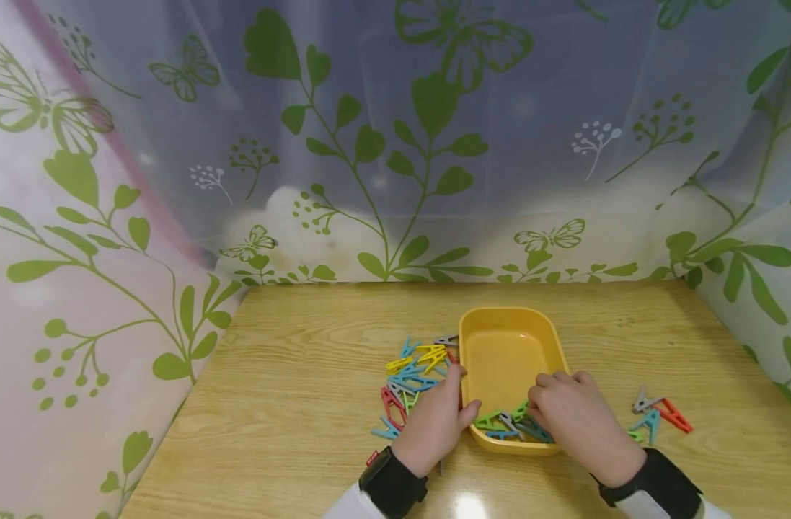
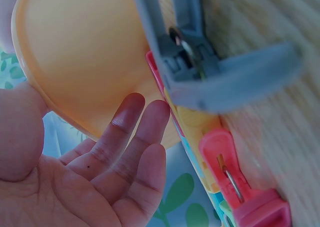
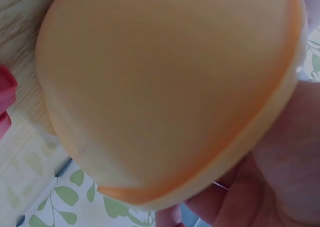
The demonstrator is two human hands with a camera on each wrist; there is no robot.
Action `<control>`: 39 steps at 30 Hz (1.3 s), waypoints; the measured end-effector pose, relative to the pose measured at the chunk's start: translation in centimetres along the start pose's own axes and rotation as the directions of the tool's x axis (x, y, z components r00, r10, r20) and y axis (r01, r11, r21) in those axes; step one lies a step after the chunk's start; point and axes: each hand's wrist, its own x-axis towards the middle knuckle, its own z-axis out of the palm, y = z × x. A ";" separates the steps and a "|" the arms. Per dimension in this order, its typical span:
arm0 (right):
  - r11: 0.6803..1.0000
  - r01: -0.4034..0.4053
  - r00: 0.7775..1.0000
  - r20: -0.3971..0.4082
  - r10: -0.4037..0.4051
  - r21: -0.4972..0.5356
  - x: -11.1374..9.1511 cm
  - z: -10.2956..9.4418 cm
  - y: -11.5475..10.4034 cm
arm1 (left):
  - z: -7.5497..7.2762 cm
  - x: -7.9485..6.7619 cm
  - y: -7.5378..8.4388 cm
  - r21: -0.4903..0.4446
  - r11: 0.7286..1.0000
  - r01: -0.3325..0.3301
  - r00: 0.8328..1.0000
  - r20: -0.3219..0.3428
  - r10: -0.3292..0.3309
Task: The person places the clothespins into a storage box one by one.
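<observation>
A yellow plastic tray (image 1: pixel 508 346) stands on the table, with several clothespins (image 1: pixel 499 422) in green, blue and grey at its near end. My left hand (image 1: pixel 437 411) holds the tray's left side, thumb over the rim and fingers along the outer wall. In the left wrist view those fingers (image 2: pixel 131 109) are only slightly bent. Over the tray's near right rim, my right hand (image 1: pixel 583 418) reaches in with curled fingers. A green clothespin (image 1: pixel 521 411) lies right by its fingertips. The tray wall hides them in the right wrist view, so any grip there is unclear.
Many coloured clothespins (image 1: pixel 411 371) lie heaped left of the tray, close against my left hand. A smaller group with a red clothespin (image 1: pixel 674 416) lies to the right. Patterned curtains (image 1: pixel 382 144) enclose the wooden table (image 1: pixel 291 404) at the back and sides.
</observation>
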 end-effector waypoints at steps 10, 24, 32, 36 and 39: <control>1.000 0.006 0.999 0.053 -0.007 0.017 -0.2 0.1 -0.1 | 0.1 0.1 -0.2 -0.001 1.000 -0.013 1.000 -0.007 0.013; 0.996 -0.049 0.992 -0.113 0.058 0.078 -0.7 -1.9 2.4 | 0.2 0.2 -0.2 -0.009 1.000 0.004 1.000 0.000 -0.004; 0.991 -0.118 0.982 -0.137 0.127 0.070 -1.9 -2.4 7.1 | 0.2 0.1 -0.1 -0.001 1.000 0.004 1.000 0.000 -0.004; 0.983 -0.168 0.980 -0.099 0.174 0.073 -2.7 -1.6 9.5 | 0.2 0.1 -0.1 0.004 1.000 0.001 1.000 -0.006 0.000; 0.972 -0.226 0.973 -0.030 0.229 0.070 -3.3 -0.7 11.2 | 0.2 0.1 -0.1 0.010 1.000 -0.002 1.000 -0.012 0.002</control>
